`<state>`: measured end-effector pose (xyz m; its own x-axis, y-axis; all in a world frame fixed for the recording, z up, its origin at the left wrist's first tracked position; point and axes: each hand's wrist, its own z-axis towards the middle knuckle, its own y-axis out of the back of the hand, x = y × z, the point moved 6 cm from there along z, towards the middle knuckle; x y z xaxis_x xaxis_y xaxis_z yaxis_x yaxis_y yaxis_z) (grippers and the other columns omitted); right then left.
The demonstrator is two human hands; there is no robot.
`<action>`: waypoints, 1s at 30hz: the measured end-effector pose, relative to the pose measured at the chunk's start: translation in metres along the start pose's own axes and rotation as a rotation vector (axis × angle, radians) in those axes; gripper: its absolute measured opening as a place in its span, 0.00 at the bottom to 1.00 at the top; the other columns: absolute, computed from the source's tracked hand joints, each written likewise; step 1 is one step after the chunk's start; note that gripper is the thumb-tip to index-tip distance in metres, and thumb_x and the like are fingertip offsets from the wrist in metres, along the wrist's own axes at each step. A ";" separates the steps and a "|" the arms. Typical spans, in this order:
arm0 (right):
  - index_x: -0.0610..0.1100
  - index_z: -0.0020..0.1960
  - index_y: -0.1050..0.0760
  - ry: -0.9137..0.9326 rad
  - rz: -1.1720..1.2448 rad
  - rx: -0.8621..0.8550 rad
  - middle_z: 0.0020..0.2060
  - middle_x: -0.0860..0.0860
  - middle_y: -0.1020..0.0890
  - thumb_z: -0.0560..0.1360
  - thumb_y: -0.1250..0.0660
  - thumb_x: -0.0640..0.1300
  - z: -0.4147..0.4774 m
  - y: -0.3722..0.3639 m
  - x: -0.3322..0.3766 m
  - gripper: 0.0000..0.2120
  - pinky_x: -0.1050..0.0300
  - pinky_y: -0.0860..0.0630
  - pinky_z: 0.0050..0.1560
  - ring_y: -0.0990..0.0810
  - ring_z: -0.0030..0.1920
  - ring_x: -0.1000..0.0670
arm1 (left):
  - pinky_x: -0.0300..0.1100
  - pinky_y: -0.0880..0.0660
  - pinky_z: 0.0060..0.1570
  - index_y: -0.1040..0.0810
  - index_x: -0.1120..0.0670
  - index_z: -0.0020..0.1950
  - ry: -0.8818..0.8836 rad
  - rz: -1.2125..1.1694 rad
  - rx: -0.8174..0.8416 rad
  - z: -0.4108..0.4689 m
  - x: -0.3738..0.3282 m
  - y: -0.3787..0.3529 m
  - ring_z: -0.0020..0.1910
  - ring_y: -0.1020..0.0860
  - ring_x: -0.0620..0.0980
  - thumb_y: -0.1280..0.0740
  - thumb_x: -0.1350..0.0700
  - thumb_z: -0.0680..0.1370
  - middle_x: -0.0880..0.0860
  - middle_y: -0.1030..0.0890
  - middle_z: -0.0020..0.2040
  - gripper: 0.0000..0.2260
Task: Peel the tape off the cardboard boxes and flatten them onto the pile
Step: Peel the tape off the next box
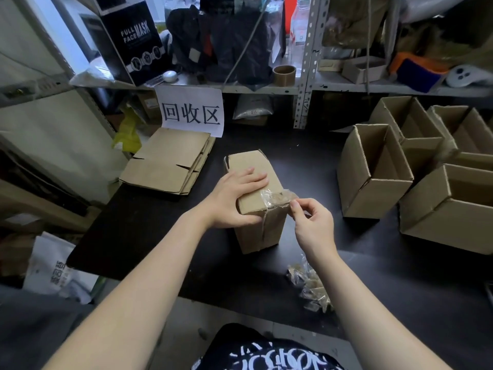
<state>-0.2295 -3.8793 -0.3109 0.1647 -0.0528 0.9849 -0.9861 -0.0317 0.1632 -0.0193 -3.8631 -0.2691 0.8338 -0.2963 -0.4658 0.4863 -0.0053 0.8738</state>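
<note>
At the centre of the frame, a closed cardboard box (253, 182) stood on a black table (149, 236), one end toward the camera. We saw the person's left hand (234, 201) laid on the box's top, fingers straight and spread across the cardboard, thumb down against the near face. The right hand (312, 222), just right of the box's near right corner, pinched between thumb and forefinger the free end of a strip of clear tape (277, 200). The strip was lifted and crinkled above the top edge, while its other end seemed to cling to the seam that ran down the near face; glare on the film kept us from saying exactly where it was still stuck.

A pile of flattened boxes (170, 164) lay left of centre on the table's far left corner, well apart from the box in hand. Above it, at upper centre, hung a white paper sign (190, 112) with three black characters. Several open cardboard boxes (373, 201) stood crowded together at the right of the frame, flaps up. A heap of crumpled tape (309, 287) sat on the table at lower right, near the right forearm.

On the metal shelf (266, 89) along the top of the frame we noted a brown tape roll (284, 74) and, at upper left, a black carton (133, 41) lettered "FULL FACE MASK".
</note>
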 end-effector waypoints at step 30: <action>0.48 0.46 0.16 0.001 -0.922 -0.016 0.45 0.51 0.17 0.77 0.29 0.47 -0.055 0.018 -0.053 0.04 0.49 0.24 0.48 0.19 0.49 0.44 | 0.30 0.50 0.75 0.33 0.48 0.79 0.069 -0.375 -0.029 -0.019 0.038 0.021 0.80 0.47 0.39 0.17 0.59 0.67 0.41 0.43 0.82 0.44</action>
<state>-0.2568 -3.8220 -0.3573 0.8853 -0.0129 0.4649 -0.4649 -0.0470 0.8841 0.0271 -3.8564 -0.2710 0.6121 -0.2136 -0.7613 0.7671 -0.0734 0.6373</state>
